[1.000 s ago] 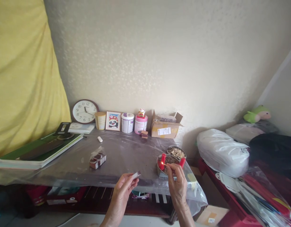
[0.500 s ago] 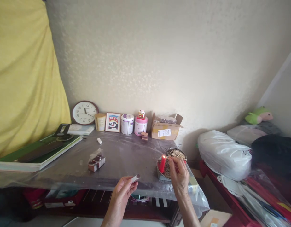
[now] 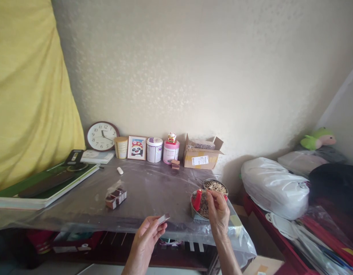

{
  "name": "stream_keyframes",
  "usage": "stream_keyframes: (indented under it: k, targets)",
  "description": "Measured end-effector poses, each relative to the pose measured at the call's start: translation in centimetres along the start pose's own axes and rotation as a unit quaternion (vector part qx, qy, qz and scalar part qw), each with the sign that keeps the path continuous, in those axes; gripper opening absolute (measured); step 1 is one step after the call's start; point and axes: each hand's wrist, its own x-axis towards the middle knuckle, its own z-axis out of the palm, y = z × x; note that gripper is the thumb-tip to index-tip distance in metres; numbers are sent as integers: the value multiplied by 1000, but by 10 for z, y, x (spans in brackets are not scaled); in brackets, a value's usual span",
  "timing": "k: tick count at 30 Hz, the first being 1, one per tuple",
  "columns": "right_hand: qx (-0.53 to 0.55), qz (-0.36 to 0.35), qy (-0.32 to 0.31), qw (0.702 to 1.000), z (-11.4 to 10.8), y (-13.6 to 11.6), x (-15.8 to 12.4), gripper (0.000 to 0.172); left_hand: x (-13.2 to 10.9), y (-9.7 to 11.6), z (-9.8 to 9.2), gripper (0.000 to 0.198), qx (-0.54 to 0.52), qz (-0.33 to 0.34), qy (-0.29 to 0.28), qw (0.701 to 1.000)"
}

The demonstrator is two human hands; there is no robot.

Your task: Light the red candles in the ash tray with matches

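Standing in a grey container (image 3: 198, 216) near the right end of the covered table (image 3: 153, 187), a red candle (image 3: 197, 201) is observed in the head view. Its long axis is near upright, the top tipped slightly toward the right hand (image 3: 219, 214). The candle is located just left of that hand's fingertips, and the right hand is clearly the nearer of the two. A thin match (image 3: 204, 190) is pinched there between thumb and fingers and is directed leftward, roughly level, at the candle's top. A small glow is noted at that point; whether wick or match is burning cannot be determined. A second red piece (image 3: 226, 197) is partly hidden behind the right hand. A small matchbox (image 3: 164, 218) is gripped in the left hand (image 3: 147, 233), apart from the container and lower left of it.
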Motion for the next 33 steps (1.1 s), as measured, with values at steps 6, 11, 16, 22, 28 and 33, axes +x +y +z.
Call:
stream_keyframes:
  k: [6,11,16,22,28,33]
  targets:
    - [-1,9,0,1000,2,3,0,21,-1,4,2,27,-8,-8,2,1000]
    - [-4,15,-5,1000,2,3,-1,23,-1,3,1,29,-10,-8,4,1000]
    - [-15,11,-5,1000,1,3,-1,26,-1,3,2,28,-9,-15,4,1000]
    - [-21,6,-3,1000,1,1,-1,25,-4,6,4,28,-8,-9,0,1000]
    - [-20,-4,-2,1000,2,2,0,23,-2,4,4,28,-10,-12,3,1000]
    - [-23,-5,-1,1000,1,2,-1,23,-2,4,3,28,-12,-9,3,1000]
